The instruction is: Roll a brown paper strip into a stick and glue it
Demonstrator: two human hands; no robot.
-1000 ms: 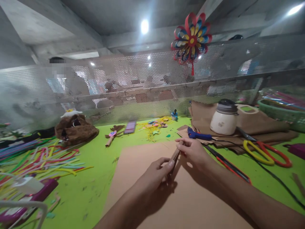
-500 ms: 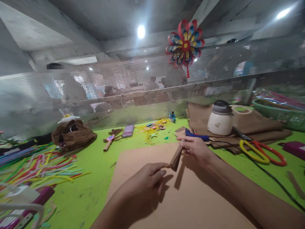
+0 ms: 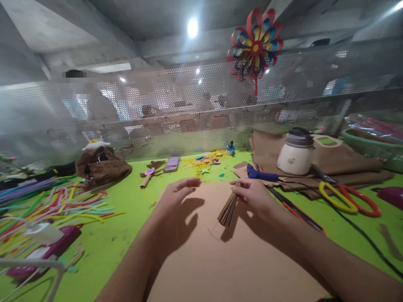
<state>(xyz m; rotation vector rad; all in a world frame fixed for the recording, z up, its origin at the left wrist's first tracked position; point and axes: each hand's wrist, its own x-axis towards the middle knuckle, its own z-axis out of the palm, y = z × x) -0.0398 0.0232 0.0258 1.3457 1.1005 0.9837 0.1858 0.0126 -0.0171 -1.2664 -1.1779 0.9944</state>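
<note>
A fringed bundle of brown paper strips is pinched at its top by my right hand, its strips fanning down to the left over a tan sheet. My left hand is raised over the sheet's left part, thumb and fingers apart, holding nothing. A thin strand lies on the sheet below the bundle. Just beyond my right hand is a blue glue gun. A brown paper figure with a pink sticker lies to the left of the sheet.
Right: white jug on brown folded material, scissors, cable, green basket. Left: coloured pipe cleaners, purple power strip, brown cloth item. Behind are a phone, paper scraps and a perforated screen.
My left hand has let go of the thin strand by the bundle, moved up and left, and opened. The bundle's strips have spread, still in my right hand. The view has shifted slightly.
</note>
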